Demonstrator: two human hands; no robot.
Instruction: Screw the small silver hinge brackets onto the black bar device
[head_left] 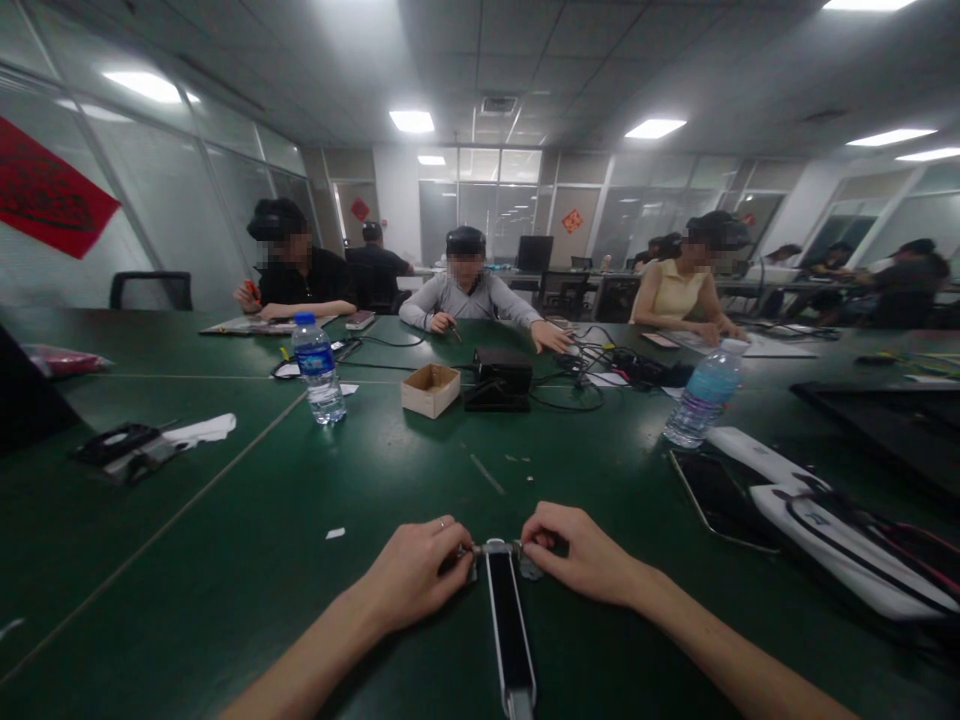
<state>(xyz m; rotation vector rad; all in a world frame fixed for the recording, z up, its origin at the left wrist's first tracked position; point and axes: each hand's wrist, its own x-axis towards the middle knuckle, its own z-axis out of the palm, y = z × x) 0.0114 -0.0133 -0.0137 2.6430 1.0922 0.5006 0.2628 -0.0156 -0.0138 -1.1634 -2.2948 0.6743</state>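
A long black bar-shaped device (509,625) with a silver end lies on the green table (247,520), pointing away from me. My left hand (415,572) is curled at the left side of its far end, fingers pinched on a small metal part there. My right hand (577,552) is curled at the right side of the same end, fingertips closed on another small metal piece. A ring shows on my left hand.
A small cardboard box (430,389), a black box with cables (501,378), two water bottles (319,369) (703,393), a phone (721,498) and a white case (832,525) are on the table. Three people sit at the far side.
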